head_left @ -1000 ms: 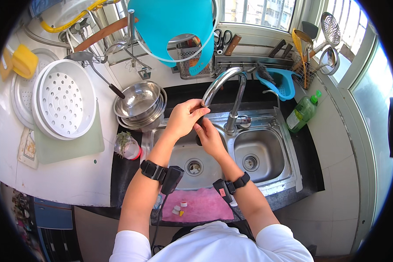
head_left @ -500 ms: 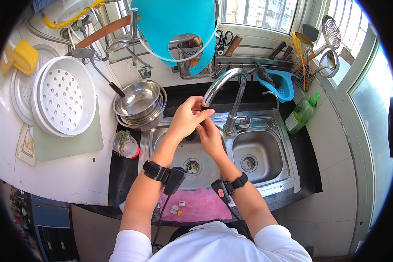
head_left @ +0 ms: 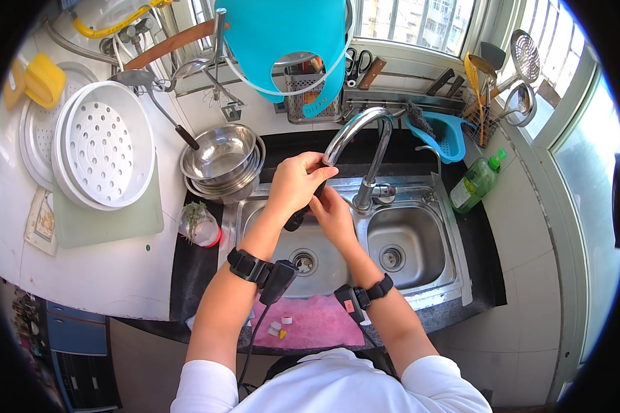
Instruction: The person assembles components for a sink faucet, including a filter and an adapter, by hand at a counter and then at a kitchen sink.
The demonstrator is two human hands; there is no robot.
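The chrome faucet [head_left: 379,148] curves over the double sink, its spout end pointing down at the left basin [head_left: 269,255]. My left hand [head_left: 297,182] is closed around the spout end, thumb and fingers pinched together there. Just below, my right hand [head_left: 334,217] has its fingers closed on a black piece [head_left: 296,220] that hangs under the spout. Its lower end shows beneath my left hand; its upper part is mostly hidden by my fingers, so I cannot tell its exact kind.
Stacked steel bowls [head_left: 220,155] and a jar with a plant [head_left: 200,226] stand left of the sink. To its right are a green soap bottle [head_left: 477,182] and a blue strainer basket [head_left: 448,141]. Small white and yellow pieces lie on a pink cloth [head_left: 324,320] in front.
The black piece shows more below my left hand. My hands stay at the spout end, and the view has shifted slightly.
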